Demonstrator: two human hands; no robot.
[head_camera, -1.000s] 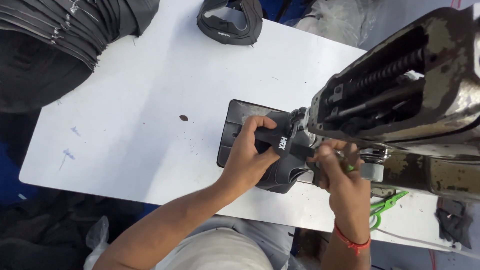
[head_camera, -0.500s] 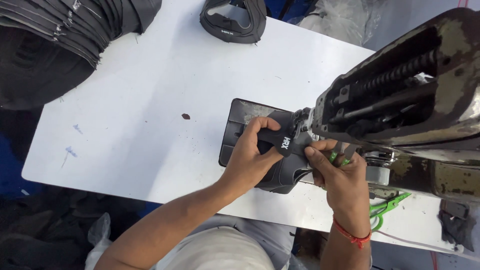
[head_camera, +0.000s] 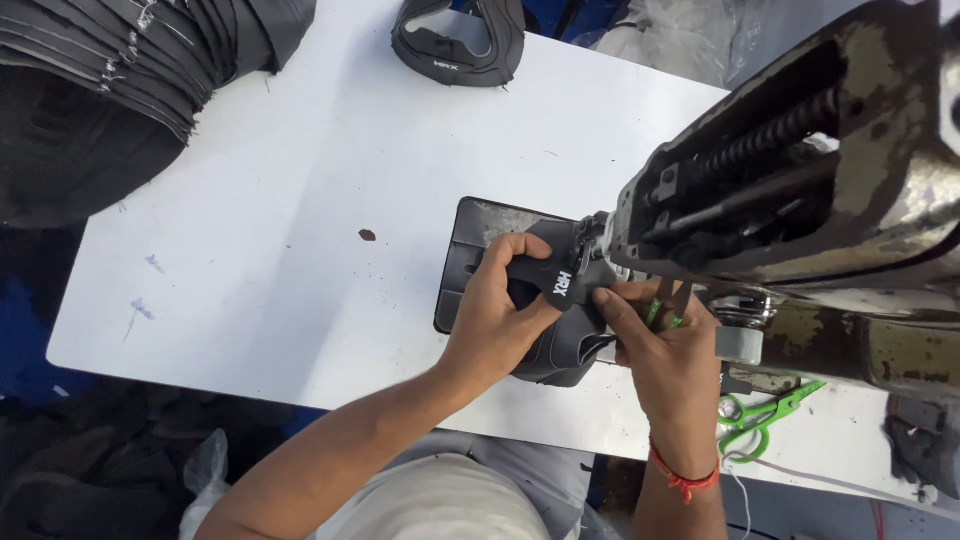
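Both hands hold a black fabric piece (head_camera: 560, 300) at the sewing machine (head_camera: 800, 180).
Left hand (head_camera: 500, 310) pinches its edge; right hand (head_camera: 665, 345) grips it plus green snips (head_camera: 660, 312); white table (head_camera: 300, 200) beneath.

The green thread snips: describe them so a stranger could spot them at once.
Start at the big, worn sewing machine on the right of the white table. Just below it, near the table's front edge beside the right hand, lie the green thread snips, the only bright green thing among dark fabric pieces.
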